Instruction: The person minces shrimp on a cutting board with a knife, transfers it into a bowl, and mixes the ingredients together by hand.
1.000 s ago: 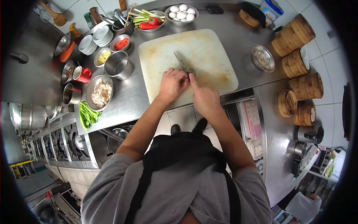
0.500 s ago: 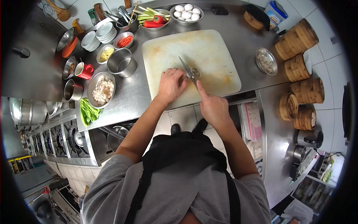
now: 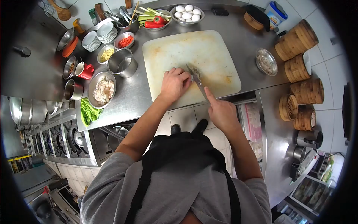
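Observation:
My right hand point(image 3: 222, 113) grips a kitchen knife point(image 3: 198, 83), index finger stretched along the top of the blade. The blade slants up and left over a white cutting board point(image 3: 160, 52). Close to the blade's left side, my left hand point(image 3: 175, 84) rests on the board with fingers bent and pressed together. What lies under its fingertips is mostly hidden; a small pale bit shows at their edge. Right beside the blade sits a little heap of greyish chopped food point(image 3: 195, 71), its kind too small to tell.
Left of the board stand a steel pot point(image 3: 122, 63), a bowl of whitish chopped pieces point(image 3: 103, 89) and green leaves point(image 3: 88, 112). Behind are a bowl of eggs point(image 3: 187, 15) and a bowl of vegetables point(image 3: 154, 22). On the right are a small bowl point(image 3: 266, 61) and bamboo steamers point(image 3: 296, 39).
My right hand and the knife have moved right and slightly toward me. My left hand has shifted a little to the right, still beside the blade.

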Tool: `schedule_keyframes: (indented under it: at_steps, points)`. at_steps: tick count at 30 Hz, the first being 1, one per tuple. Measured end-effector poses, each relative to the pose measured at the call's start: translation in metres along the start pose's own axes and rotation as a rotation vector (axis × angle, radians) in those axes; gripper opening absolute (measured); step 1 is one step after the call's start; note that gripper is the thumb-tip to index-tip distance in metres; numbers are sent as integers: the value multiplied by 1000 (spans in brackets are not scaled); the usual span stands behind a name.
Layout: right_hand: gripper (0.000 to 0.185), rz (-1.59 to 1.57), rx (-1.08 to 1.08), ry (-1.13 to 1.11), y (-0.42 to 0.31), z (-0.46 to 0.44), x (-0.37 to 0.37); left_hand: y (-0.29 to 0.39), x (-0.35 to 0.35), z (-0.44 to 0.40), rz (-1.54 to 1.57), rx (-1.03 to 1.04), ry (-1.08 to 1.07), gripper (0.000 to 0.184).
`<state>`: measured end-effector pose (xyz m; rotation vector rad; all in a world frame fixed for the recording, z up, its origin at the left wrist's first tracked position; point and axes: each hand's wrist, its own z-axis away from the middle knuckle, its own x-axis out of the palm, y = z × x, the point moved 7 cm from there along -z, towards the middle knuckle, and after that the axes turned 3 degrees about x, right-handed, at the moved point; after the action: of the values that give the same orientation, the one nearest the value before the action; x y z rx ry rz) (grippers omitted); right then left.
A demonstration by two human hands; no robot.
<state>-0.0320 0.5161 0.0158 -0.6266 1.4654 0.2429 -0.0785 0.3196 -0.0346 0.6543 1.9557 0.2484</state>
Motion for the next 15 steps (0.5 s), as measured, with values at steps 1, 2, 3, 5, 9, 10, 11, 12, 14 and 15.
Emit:
schedule_keyframes:
  at_steps: [1, 2, 3, 5, 9, 10, 11, 12, 14, 15]
  points:
    - [69, 1, 4, 2, 1, 0, 0, -2, 1, -1, 5, -15, -2, 12]
    - [69, 5, 16, 20, 1, -1, 0, -2, 0, -1, 8, -32, -3, 13]
    - [69, 8, 25, 39, 0, -3, 0, -1, -2, -2, 6, -30, -3, 13]
    - [69, 1, 35, 28, -2, -5, 5, 0, -6, -2, 26, -39, 1, 15]
    - [70, 14, 52, -5, -4, -3, 8, -2, -1, -4, 44, -56, -6, 16]
    - [70, 13, 52, -7, -4, -3, 9, -1, 2, -5, 38, -32, -19, 16]
    - [70, 2, 54, -16, -4, -4, 11, 0, 4, -6, 30, -7, -31, 16]
    - [70, -8, 57, -23, -4, -6, 13, -1, 4, -6, 30, -7, -30, 16]
    - [71, 2, 56, -19, -3, -16, 18, 0, 5, -6, 35, 4, -20, 15]
    - [71, 11, 55, -14, -4, -21, 20, 0, 6, -6, 39, 10, -22, 15]
